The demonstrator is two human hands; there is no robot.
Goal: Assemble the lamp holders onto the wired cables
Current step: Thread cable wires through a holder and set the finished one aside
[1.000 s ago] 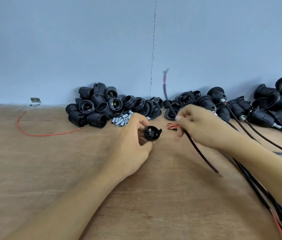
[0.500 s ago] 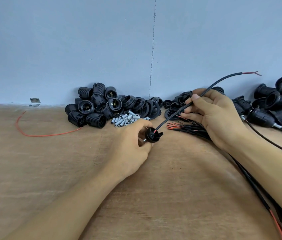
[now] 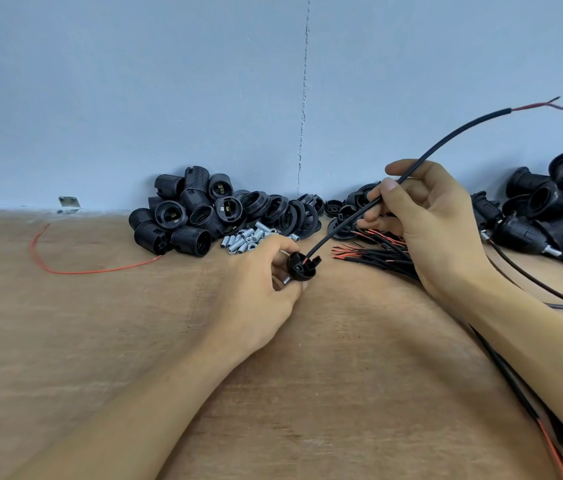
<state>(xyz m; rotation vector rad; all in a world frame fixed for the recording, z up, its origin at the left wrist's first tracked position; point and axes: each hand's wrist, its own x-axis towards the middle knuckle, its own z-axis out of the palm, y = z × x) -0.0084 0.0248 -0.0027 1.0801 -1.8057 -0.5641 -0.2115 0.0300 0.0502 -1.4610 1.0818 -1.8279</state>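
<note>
- While its lower end is set into the black dome-shaped plastic holder cap (image 3: 302, 268), the thin black sheathed cable (image 3: 446, 140) is pinched up and right of the cap by the right hand (image 3: 436, 230).
- The cap is gripped in the curled fingers of the left hand (image 3: 259, 282).
- Behind the cap, small silver metal tubes (image 3: 245, 237) and black ribbed plastic holders (image 3: 186, 220) are heaped.

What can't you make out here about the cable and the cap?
Head view only.
- cable end: hidden inside the cap, so how far it is threaded is unclear.
- left hand fingertips: partly behind the cap.
- wired holders: cut off by the right edge.
- metal tubes: too small to show threads.
</note>
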